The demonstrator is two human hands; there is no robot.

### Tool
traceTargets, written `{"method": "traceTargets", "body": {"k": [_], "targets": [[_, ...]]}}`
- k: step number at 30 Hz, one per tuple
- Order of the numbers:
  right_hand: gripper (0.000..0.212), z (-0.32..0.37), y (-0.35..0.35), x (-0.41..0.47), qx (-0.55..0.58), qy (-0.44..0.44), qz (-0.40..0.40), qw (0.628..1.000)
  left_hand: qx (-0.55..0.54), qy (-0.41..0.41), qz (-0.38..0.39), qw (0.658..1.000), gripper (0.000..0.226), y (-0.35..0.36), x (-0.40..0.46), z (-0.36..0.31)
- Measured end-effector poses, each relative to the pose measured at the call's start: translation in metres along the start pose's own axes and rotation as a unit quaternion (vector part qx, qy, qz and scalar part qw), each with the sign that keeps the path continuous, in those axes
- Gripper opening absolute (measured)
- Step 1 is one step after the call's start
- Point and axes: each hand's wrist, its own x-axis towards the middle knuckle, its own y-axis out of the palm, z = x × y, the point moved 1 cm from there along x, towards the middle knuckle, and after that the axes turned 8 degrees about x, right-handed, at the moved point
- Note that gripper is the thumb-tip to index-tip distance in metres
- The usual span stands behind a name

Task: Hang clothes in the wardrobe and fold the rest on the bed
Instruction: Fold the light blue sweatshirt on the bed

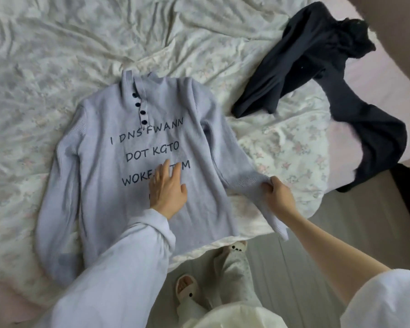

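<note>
A lilac sweater [118,166] lies face-up on the bed [33,67]; the left hand [168,190] presses flat on its chest, the right hand [278,194] pinches its sleeve cuff, dark trousers [317,67] crumpled beyond.

Left hand [168,190] flat on lavender sweater [118,176] — right hand [278,195] pinches its sleeve [249,183].

sweater [118,176] on bed [45,55], trousers [317,67] right.
</note>
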Motion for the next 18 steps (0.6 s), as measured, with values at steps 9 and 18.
{"method": "traceTargets", "body": {"k": [9,18], "targets": [[0.028,0.009,-0.166,0.086,-0.068,-0.136,-0.167,0.974,-0.068,0.037,-0.006,0.997,0.054,-0.059,0.084,-0.097],[0.022,-0.002,-0.216,0.141,-0.179,-0.044,-0.236,0.954,-0.158,0.049,-0.028,0.986,0.048,-0.08,0.176,-0.13]]}}
